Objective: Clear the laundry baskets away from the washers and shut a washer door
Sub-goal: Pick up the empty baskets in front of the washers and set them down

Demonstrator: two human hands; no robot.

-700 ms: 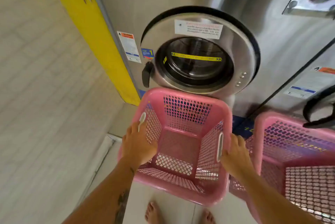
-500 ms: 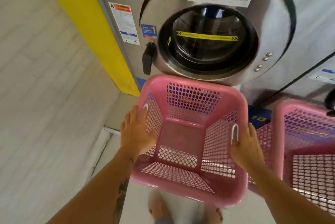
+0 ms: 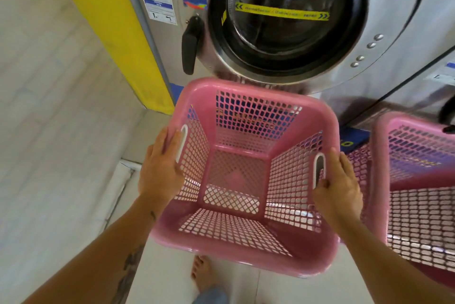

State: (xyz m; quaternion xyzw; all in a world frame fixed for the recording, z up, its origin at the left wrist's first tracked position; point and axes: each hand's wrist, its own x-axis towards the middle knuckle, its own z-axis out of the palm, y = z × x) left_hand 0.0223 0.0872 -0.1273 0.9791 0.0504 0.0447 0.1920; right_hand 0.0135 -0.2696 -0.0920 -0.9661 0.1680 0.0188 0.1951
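An empty pink mesh laundry basket (image 3: pixel 246 257) is held in front of a steel washer. My left hand (image 3: pixel 160 171) grips its left rim by the handle slot, and my right hand (image 3: pixel 337 185) grips the right rim by the other slot. The washer's round glass door (image 3: pixel 288 20) sits directly above the basket, with a black latch handle (image 3: pixel 189 45) on its left side. A second pink basket (image 3: pixel 418 205) stands touching the first on the right, partly cut off by the frame edge.
A yellow panel (image 3: pixel 110 28) and a pale tiled wall (image 3: pixel 49 131) close off the left side. My bare foot (image 3: pixel 202 271) shows on the tiled floor below the basket. Another washer (image 3: pixel 418 87) stands to the right.
The view has moved closer to the washer and lower. Both hands stayed on the basket's rims, and the basket has come up towards me.
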